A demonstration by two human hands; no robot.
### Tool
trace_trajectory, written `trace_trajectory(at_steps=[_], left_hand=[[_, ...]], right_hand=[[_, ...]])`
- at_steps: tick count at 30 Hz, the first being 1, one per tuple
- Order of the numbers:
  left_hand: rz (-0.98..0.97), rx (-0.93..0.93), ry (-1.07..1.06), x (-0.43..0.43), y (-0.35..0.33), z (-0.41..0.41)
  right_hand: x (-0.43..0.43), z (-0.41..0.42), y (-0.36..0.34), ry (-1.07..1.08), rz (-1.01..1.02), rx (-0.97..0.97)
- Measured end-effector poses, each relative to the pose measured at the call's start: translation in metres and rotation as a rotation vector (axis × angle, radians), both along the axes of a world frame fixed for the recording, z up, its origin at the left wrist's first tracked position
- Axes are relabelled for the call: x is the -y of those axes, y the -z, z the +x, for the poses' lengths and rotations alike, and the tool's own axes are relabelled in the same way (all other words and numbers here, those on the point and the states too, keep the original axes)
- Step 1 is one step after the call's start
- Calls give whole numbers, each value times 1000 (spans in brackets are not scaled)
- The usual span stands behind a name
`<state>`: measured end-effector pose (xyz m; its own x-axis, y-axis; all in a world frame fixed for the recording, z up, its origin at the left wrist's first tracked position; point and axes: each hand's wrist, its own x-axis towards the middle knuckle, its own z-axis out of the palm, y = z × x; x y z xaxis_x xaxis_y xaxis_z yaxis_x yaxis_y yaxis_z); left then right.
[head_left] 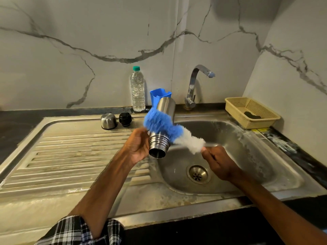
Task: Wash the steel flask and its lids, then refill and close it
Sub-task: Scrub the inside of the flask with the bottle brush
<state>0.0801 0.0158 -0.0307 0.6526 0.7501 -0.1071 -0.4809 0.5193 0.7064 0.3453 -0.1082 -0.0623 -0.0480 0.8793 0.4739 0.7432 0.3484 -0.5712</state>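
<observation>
The steel flask [165,107] is tilted over the sink's left rim, its open threaded mouth toward me. My left hand [138,147] grips it near the neck. A blue and white bottle brush [159,123] lies across the flask's outer wall, blurred. My right hand [218,162] holds the brush by its handle end, just below the white bristles. The steel cup lid [108,121] stands mouth down on the draining board, with the black stopper lid [125,119] right beside it.
The sink basin [247,156] with its drain [198,174] lies under my right hand. The tap [194,85] is shut off. A clear water bottle [137,89] and a blue holder [160,95] stand at the back. A beige basket [251,112] sits right.
</observation>
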Motion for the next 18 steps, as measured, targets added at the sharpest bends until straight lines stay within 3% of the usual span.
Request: trace_trajectory(at_steps=[3, 7, 11, 15, 18], left_hand=[[9, -32, 59, 4, -4, 2], [0, -36, 17, 3, -2, 0], [7, 11, 106, 3, -4, 4], [9, 8, 79, 4, -3, 5], [6, 17, 92, 3, -4, 2]], right_hand=[[-11, 2, -2, 138, -42, -24], [-12, 7, -2, -38, -24, 29], [-27, 12, -4, 143, -61, -17], [-25, 10, 6, 19, -12, -10], [-28, 14, 6, 106, -35, -5]])
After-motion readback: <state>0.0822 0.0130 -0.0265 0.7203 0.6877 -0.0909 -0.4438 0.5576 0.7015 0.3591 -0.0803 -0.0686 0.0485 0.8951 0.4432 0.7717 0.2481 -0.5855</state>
